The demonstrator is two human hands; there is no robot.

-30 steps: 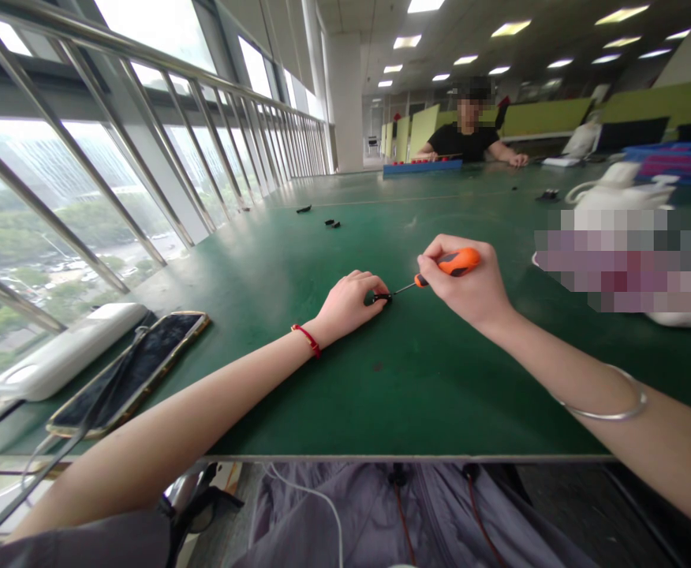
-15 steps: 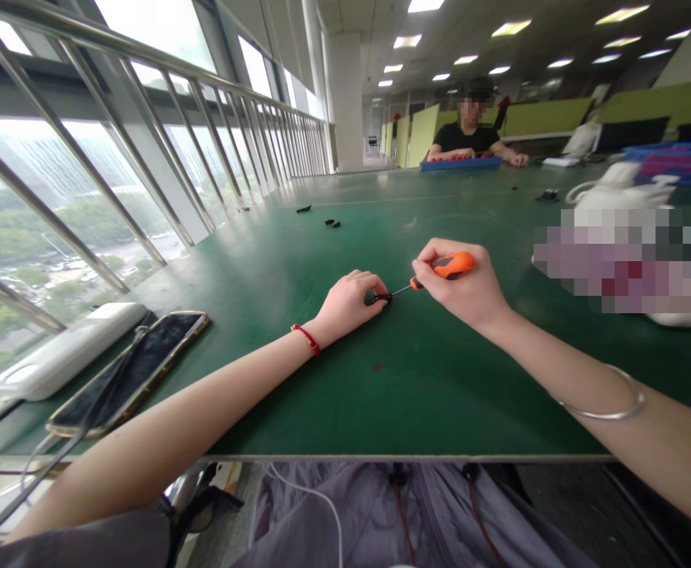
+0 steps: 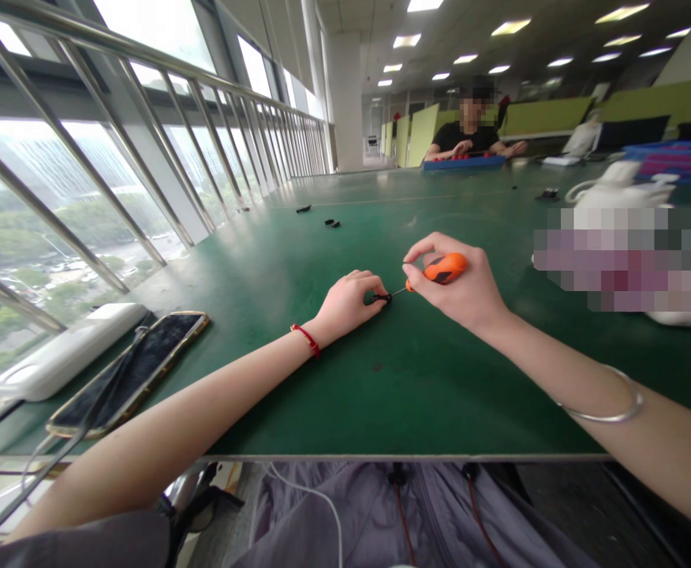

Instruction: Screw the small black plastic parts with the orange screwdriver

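Observation:
My left hand [image 3: 354, 304] rests on the green table [image 3: 405, 394] and pinches a small black part [image 3: 386, 298] between thumb and fingers. Most of that part is hidden, so its kind cannot be made out. My right hand [image 3: 464, 284] is closed around a screwdriver [image 3: 447, 268] with an orange and dark grey handle. Its thin metal shaft slants down to the left, and the tip meets the black part or lies right against it. The index finger and thumb sit near the front of the handle.
Small black pieces [image 3: 332, 224] lie farther back. At the left are a phone [image 3: 138, 367] with a cable and a white device [image 3: 67, 351]. White and purple items [image 3: 618, 252] stand at right. Across the table a person [image 3: 469, 138] sits behind a blue tray [image 3: 464, 163].
My right hand and the screwdriver have shifted slightly left, and the fingers have changed position on the handle. My left hand stays put. The far blue tray has slid right.

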